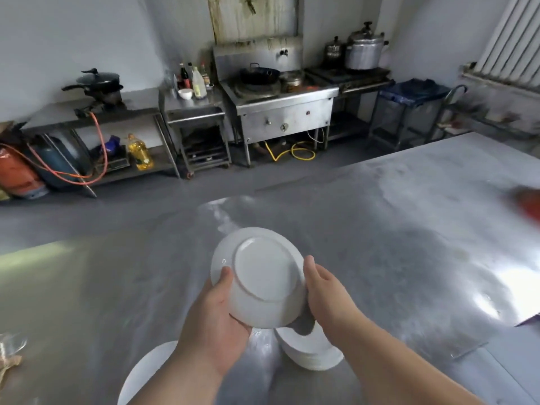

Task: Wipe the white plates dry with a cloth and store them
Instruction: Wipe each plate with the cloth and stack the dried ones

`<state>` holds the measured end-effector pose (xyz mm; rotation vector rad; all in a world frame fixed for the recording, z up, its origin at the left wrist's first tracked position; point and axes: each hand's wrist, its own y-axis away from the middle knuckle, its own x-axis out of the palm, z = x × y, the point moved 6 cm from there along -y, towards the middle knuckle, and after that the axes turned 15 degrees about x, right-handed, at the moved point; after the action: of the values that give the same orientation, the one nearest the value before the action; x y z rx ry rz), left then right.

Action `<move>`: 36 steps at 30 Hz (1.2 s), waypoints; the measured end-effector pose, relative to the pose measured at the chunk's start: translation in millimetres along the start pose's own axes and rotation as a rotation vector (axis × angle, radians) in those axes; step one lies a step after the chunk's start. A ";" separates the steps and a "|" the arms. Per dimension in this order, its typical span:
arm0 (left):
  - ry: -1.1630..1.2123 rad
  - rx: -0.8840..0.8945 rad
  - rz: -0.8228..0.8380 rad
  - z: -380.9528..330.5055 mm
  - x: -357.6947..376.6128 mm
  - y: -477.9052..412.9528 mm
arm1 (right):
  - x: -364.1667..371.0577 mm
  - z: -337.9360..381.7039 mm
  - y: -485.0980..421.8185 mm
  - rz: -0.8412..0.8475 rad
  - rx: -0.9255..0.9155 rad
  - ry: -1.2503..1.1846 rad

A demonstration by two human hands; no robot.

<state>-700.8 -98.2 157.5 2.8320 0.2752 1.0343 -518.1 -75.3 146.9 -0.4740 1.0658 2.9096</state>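
Steel counter [409, 229] filled the near part of the kitchen, with a stove [277, 92] against the far wall. You held one plate [263, 267] in the air above the near edge of the counter, tilted, with its underside turned toward you.

Your left hand [213, 323] grasped its lower left rim, thumb on the underside and fingers curled around the edge. Your right hand [324, 290] held the right rim, thumb on the near side and fingers going behind. Directly below, a stack [312, 352] of plates stood at the near edge, and another plate [146, 372] lay to its left.

I could see no cloth in either hand. A blurred red thing [529, 203] lay at the right edge, well apart from you; I could not tell whether it was the cloth.

I judged that the step was to wipe this plate. To do it well, you needed to keep the left grasp firm, because a wet rim slips easily, and to free only the right hand for the cloth. It was better to wipe the foot ring and the rim with care, since water collects there, and to hold the plate away from the stack against knocks.
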 end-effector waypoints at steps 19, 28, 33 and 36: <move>-0.963 -0.391 0.268 129.0 -37.5 -57.1 | -119.8 -85.2 -118.8 0.142 0.080 0.322; -0.924 -0.123 0.093 119.4 -49.4 -64.3 | -95.6 -62.9 -116.3 0.160 -0.117 0.232; -1.274 0.001 0.101 122.7 -69.2 -66.3 | -85.8 -86.1 -126.3 0.062 -0.052 0.403; -1.379 0.051 0.034 127.7 -73.8 -63.5 | -87.3 -93.0 -130.4 -0.076 -0.068 0.574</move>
<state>-681.8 -57.2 3.3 2.8205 0.0811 -0.9977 -394.6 -25.5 22.2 -1.3757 0.9493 2.8086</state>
